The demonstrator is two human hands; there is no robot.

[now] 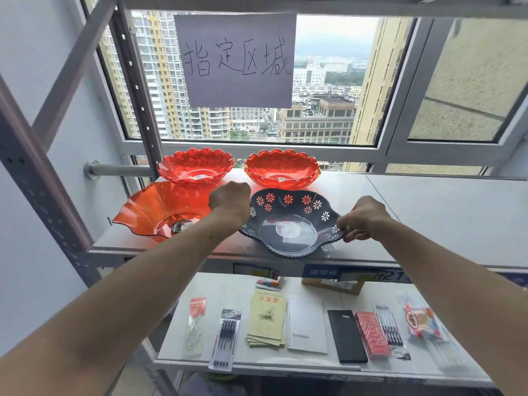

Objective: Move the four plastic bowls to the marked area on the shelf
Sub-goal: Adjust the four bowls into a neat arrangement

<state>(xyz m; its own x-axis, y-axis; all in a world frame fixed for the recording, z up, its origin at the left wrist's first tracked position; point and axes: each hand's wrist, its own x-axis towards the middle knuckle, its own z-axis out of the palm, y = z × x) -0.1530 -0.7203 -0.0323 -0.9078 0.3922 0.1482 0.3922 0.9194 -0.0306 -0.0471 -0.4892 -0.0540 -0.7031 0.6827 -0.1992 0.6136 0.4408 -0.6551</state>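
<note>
While three red bowls sit at ten to twelve o'clock, the left hand (230,200) and right hand (363,218) pinch opposite rims of the black floral bowl (288,224), apparently steadying it level beneath the sign (235,60).

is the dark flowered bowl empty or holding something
Empty: the dark flowered bowl shows only a bare base with a round label; both hands grip its rim.

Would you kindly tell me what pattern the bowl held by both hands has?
Dark bowl with red and white flowers, seen in the head view.
</note>
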